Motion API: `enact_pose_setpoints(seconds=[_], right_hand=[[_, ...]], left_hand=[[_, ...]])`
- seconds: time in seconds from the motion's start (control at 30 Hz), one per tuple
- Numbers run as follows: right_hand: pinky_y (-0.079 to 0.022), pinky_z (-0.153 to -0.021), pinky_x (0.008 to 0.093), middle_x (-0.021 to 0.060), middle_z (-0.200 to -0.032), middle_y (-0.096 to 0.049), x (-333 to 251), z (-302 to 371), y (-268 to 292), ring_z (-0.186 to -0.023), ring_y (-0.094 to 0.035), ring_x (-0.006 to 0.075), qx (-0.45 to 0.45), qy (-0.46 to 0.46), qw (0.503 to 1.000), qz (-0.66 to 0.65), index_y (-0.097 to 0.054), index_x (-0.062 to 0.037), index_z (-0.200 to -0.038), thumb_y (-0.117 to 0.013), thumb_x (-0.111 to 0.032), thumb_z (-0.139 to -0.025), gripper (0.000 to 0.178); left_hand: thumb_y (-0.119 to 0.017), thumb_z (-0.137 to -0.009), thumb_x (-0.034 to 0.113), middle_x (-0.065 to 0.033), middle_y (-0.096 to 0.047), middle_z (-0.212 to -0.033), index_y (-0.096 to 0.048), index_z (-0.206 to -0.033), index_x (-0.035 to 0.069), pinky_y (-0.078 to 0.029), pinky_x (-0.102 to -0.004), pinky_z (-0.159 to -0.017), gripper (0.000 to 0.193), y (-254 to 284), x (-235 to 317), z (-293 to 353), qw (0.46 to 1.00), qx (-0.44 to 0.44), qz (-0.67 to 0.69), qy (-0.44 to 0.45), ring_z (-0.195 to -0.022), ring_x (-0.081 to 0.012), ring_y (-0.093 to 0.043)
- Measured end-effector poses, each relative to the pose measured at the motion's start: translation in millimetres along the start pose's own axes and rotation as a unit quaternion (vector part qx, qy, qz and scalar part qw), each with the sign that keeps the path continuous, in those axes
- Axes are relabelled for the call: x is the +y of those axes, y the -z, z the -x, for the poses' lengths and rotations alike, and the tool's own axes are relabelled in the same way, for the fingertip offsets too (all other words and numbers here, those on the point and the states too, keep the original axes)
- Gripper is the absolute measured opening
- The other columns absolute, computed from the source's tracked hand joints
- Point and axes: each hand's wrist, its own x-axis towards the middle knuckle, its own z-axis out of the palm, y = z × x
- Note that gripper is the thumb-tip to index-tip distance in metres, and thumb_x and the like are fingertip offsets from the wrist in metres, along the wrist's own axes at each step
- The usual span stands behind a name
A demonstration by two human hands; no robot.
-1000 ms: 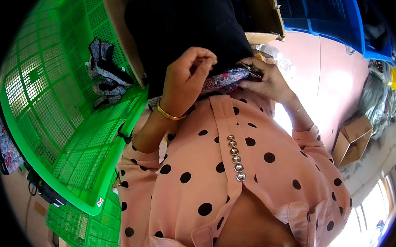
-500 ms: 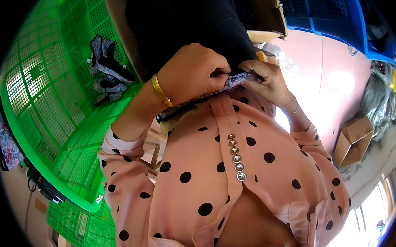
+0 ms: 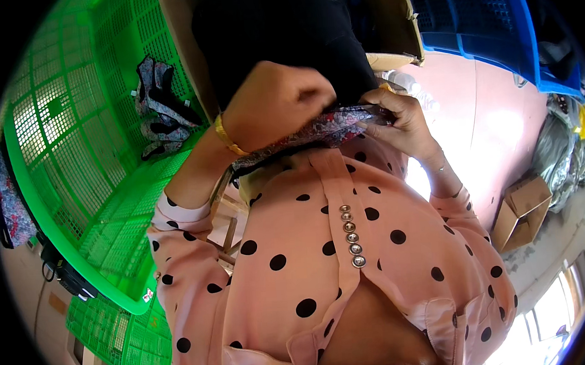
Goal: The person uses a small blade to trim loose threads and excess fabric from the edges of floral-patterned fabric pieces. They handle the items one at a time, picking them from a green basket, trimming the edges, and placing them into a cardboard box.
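A small floral cloth piece [image 3: 342, 123] with dark edging lies across my lap, against the front of my dotted blouse. My right hand [image 3: 401, 120] pinches its right end between thumb and fingers. My left hand [image 3: 277, 106], with a gold bracelet at the wrist, is curled closed just over the cloth's upper edge. Its fingertips are hidden and slightly blurred, so what they grip cannot be seen. The cloth's left end shows below my left wrist.
On my left stands a large green plastic basket [image 3: 125, 304] with several similar floral pieces [image 3: 162, 116] inside. Ahead is an open cardboard box [image 3: 400, 21], with a blue crate [image 3: 533, 35] to its right. A small carton [image 3: 522, 211] and plastic bags [image 3: 556, 155] lie far right.
My left hand has shifted slightly left and up off the cloth's edge. More of the floral face now shows between my hands. My right hand keeps its pinch.
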Motion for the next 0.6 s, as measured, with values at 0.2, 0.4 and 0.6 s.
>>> enact_pose_setpoints(seconds=[0.2,0.4,0.6], right_hand=[[-0.047,-0.064,0.0240,0.0086,-0.077,-0.064,-10.4,-22.3,11.2,-0.070,-0.059,0.0098,-0.010,-0.112,0.994,-0.001,-0.064,0.0001,-0.094,-0.077,-0.020,-0.081,0.027],[-0.039,-0.056,0.0231,0.0017,-0.068,-0.053,-39.0,-52.9,11.4,-0.061,-0.047,0.0062,0.046,-0.088,0.984,-0.151,-0.062,0.0008,-0.090,-0.069,-0.021,-0.088,0.023],[-0.035,-0.052,0.0191,-0.0024,-0.066,-0.048,-60.7,-58.5,22.0,-0.056,-0.044,0.0043,0.119,-0.024,0.970,-0.213,-0.057,0.0029,-0.108,-0.053,-0.035,-0.098,0.039]], left_hand=[[-0.074,-0.080,0.021,-0.0162,-0.059,-0.124,-0.055,-0.128,0.003,-0.041,-0.0376,-0.101,0.055,20.8,-0.9,1.6,0.968,0.141,-0.204,-0.051,-0.117,-0.0298,-0.053],[-0.080,-0.072,0.020,-0.0152,-0.058,-0.122,-0.046,-0.133,0.003,-0.046,-0.0343,-0.095,0.072,-7.3,19.3,-0.3,0.996,-0.006,-0.078,0.053,-0.106,-0.0275,-0.060],[-0.070,-0.085,0.006,-0.0073,-0.062,-0.113,-0.049,-0.127,0.001,-0.048,-0.0281,-0.092,0.048,37.1,6.6,1.6,0.951,0.089,0.292,0.044,-0.103,-0.0136,-0.059]])
